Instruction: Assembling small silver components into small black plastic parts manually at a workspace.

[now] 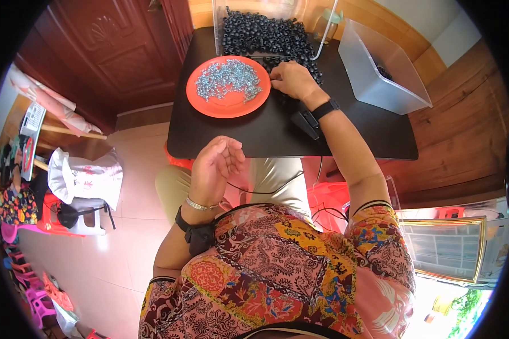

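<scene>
My right hand (293, 80) reaches over the dark table, beside the right rim of an orange plate (226, 111). Its thumb and fingers are pinched together near the loose black ring-shaped parts (274, 61); whatever is between the fingertips is hidden. Small shiny silvery metal pieces (226, 79) are spread over the plate. My left hand (219, 161) is raised in front of the table's near edge, palm turned inward. Its fingers are loosely curled, and nothing shows in them.
A clear bin (216, 37) at the back spills black parts onto the table (237, 138). A translucent box (373, 85) stands at the right, and a small black device (306, 124) lies near my right wrist. A white sack (90, 175) is at the left.
</scene>
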Available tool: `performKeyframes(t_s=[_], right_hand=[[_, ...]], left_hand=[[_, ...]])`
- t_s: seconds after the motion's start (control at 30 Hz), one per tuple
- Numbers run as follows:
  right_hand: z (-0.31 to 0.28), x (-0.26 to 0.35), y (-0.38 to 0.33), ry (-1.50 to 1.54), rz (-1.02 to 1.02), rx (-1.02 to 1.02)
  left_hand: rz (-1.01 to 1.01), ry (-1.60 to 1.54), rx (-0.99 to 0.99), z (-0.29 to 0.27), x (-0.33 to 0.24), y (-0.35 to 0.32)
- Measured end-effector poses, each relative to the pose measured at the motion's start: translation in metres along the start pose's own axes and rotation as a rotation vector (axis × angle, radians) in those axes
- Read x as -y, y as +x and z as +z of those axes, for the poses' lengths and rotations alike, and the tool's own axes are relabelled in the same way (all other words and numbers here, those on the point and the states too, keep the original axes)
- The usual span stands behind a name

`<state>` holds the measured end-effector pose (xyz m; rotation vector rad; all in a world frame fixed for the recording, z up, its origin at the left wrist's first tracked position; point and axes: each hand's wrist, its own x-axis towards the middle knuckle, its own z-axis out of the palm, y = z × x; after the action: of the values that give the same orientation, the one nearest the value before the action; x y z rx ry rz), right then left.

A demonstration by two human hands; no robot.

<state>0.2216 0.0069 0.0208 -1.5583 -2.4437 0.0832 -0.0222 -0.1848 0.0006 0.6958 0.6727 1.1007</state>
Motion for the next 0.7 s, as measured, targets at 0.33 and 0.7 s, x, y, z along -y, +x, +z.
performKeyframes(t_s=[0.33, 0.7], right_hand=[[-0.037, 0.050, -0.061, 0.756, 0.057, -0.035], [-0.006, 0.124, -0.121, 0.801, -0.239, -0.264]], left_hand=[[0.000, -0.001, -0.015, -0.005, 0.003, 0.005], [0.003, 0.092, 0.038, 0.006, 0.010, 0.015]])
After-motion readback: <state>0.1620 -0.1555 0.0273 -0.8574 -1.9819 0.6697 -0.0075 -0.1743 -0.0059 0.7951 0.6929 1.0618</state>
